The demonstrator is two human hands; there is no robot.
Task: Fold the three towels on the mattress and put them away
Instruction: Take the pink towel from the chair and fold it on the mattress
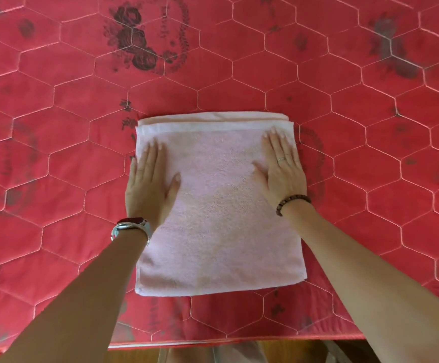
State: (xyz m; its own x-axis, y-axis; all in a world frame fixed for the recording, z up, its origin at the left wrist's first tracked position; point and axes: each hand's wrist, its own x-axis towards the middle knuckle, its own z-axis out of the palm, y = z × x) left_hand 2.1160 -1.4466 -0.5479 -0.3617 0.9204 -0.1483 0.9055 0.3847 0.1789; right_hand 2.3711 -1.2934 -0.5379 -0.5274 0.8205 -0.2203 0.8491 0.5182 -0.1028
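A pale pink towel point(218, 210) lies folded in several layers on the red quilted mattress point(56, 127), near its front edge. My left hand point(150, 184) rests flat, palm down, on the towel's left side, fingers pointing away from me. My right hand point(282, 169) lies flat on the towel's right side in the same way. Neither hand grips the cloth. Only this one towel is in view.
The mattress carries hexagon stitching and dark flower prints. Its front edge point(213, 342) runs along the bottom of the view, with wooden floor point(134, 356) below it. Bare mattress surrounds the towel on the left, right and far side.
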